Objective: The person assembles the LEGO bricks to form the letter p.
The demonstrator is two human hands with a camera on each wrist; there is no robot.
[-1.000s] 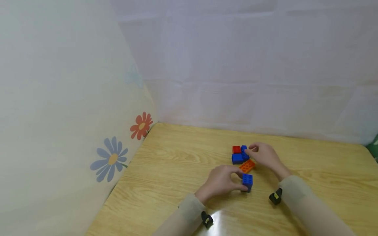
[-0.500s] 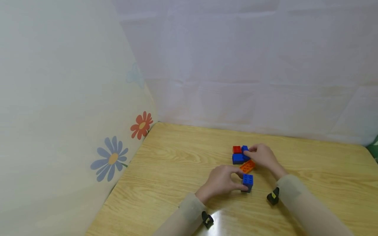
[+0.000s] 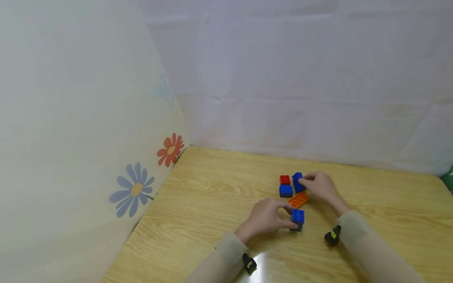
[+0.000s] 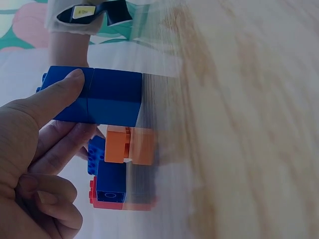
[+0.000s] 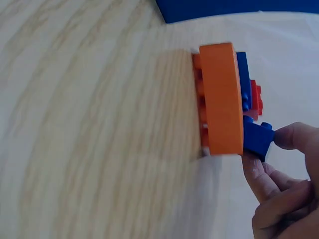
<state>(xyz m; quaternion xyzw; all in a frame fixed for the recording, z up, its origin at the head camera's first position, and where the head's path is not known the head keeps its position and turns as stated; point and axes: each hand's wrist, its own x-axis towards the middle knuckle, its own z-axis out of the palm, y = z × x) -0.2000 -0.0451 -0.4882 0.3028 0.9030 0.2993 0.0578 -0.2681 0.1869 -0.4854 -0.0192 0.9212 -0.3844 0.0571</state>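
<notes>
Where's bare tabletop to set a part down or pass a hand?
Free: table between the flowered sheet and left hand; also right of the right hand, back to the pale backdrop. Crowded: around the red brick, orange brick, loose blue brick, right-held blue brick and left-held blue stack.

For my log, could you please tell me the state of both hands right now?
Left hand: closed, holding a stack of two blue toy bricks.
Right hand: closed, pinching another blue toy brick.

A creased pale backdrop [image 3: 269, 78] and flower-printed wall [image 3: 70, 98] border a wood-grain table [image 3: 212, 188].
</notes>
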